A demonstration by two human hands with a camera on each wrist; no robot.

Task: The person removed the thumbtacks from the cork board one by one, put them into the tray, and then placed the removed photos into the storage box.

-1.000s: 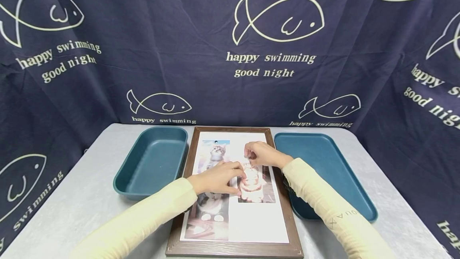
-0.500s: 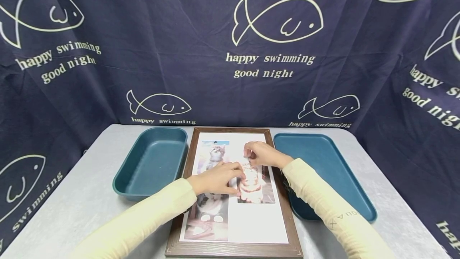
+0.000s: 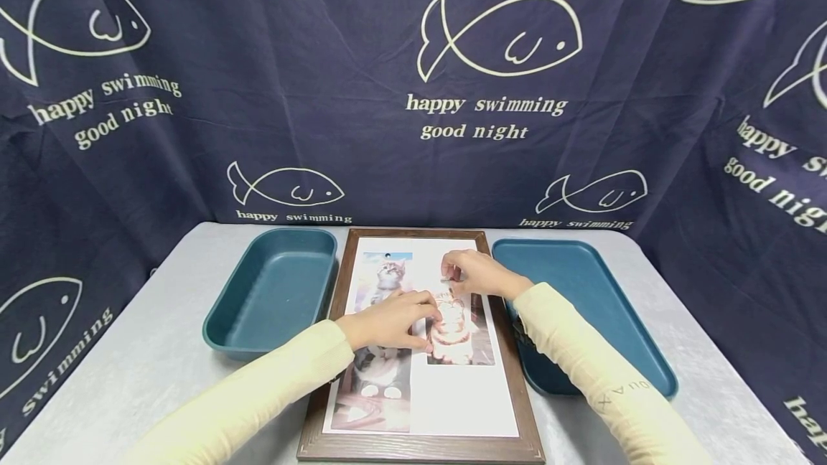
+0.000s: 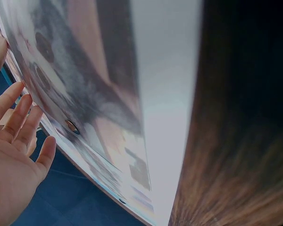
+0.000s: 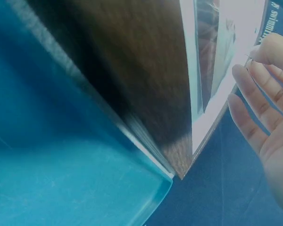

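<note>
A navy curtain printed with white fish outlines and the words "happy swimming good night" surrounds a pale grey worktop on the far side and at both ends. At the middle of things is a light-toned cat print, lying on the right half of a brown-framed whiteboard, with bare white surface below it and glare washing over part of the picture. The left hand reaches across to it, fingers and thumb spread, the tips resting at the print's left edge. The right hand is at the print's upper end, thumb and forefinger brought together on a small pin-like piece, too small to make out well; its other fingers are loosely bent. Under the left hand and forearm, a column of grey-and-white cat pictures fills the left half of the board, its middle part covered in the head view. A dark round stud sits at the top of that column, and the left wrist view shows a round metallic disc farther down it. Just beside the frame on the left stands a deep teal tub; just beside it on the right lies a shallow teal tray, partly crossed by the right cream sleeve, which has dark lettering.
</note>
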